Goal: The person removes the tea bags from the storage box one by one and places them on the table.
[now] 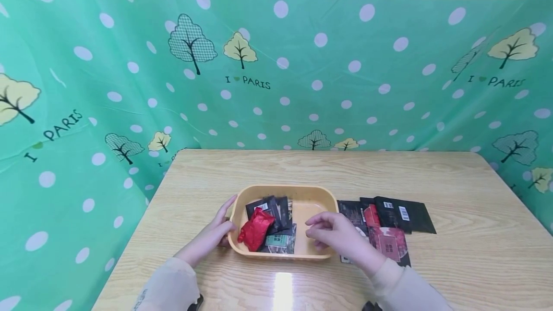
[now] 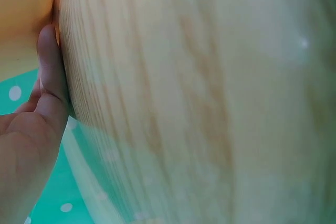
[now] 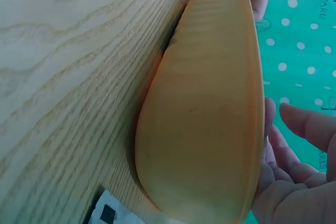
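1 tray (image 1: 313,200) on the surface (image 1: 302,167), & I see 2 hands at it, well apart. L hand (image 1: 211,234): at the tray's left side, fingers fairly straight along the outer wall, thumb by the rim, not clamped on it. R hand (image 1: 334,229): over the tray's right end, fingers loosely bent w/ gaps between, nothing held AFAICT. In the tray's left half: 1 crumpled red pkt (image 1: 258,229), partly on top of min. 3 dark pkts (image 1: 283,215); exact no. unclear b/c of overlap, 1 of those w/ a green label. Just right of the tray: min. 5 loose pkts (image 1: 419,219), overlapped, at least 2 w/ barcodes up, 1 w/ a pinkish-red label. Beyond the tray: 1 green dotted cloth (image 1: 302,71).
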Tool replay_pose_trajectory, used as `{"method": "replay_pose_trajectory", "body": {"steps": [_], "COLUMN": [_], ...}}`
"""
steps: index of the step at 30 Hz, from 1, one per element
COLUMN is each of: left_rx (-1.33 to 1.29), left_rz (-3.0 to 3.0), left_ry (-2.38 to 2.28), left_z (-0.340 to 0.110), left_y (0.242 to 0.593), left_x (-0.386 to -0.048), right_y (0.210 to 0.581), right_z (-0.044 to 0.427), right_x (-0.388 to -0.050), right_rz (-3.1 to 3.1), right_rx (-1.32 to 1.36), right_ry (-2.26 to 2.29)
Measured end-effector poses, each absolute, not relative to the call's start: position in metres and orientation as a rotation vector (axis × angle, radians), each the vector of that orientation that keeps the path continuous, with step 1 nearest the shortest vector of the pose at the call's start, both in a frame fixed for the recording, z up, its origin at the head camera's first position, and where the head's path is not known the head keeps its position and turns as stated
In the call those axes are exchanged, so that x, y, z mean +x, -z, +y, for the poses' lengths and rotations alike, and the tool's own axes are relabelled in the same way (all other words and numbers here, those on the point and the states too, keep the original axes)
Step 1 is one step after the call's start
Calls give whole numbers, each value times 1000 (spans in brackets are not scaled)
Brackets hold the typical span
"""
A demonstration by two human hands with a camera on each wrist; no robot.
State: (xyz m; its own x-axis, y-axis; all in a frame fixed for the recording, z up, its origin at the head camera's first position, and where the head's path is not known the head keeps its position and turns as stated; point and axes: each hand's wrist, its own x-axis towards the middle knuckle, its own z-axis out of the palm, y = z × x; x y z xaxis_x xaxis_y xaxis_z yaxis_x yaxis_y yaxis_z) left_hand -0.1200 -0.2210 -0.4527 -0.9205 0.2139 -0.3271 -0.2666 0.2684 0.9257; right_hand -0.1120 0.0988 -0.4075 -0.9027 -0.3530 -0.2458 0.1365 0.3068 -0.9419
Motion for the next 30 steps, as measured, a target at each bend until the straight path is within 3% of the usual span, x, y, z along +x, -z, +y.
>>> {"method": "replay_pose_trajectory", "body": {"steps": [22, 30], "left_rx": [-118, -64], "left_rz": [2197, 2154], "left_ry": [-1633, -1693], "left_z": [-222, -221], "left_y": [455, 455], "left_x": [-120, -121], "right_y": [415, 420], "right_z": [77, 71], "right_x": [-126, -131], "right_rz": [2277, 2327], "right_rx": [-292, -197], "right_ry": [1325, 1232]}}
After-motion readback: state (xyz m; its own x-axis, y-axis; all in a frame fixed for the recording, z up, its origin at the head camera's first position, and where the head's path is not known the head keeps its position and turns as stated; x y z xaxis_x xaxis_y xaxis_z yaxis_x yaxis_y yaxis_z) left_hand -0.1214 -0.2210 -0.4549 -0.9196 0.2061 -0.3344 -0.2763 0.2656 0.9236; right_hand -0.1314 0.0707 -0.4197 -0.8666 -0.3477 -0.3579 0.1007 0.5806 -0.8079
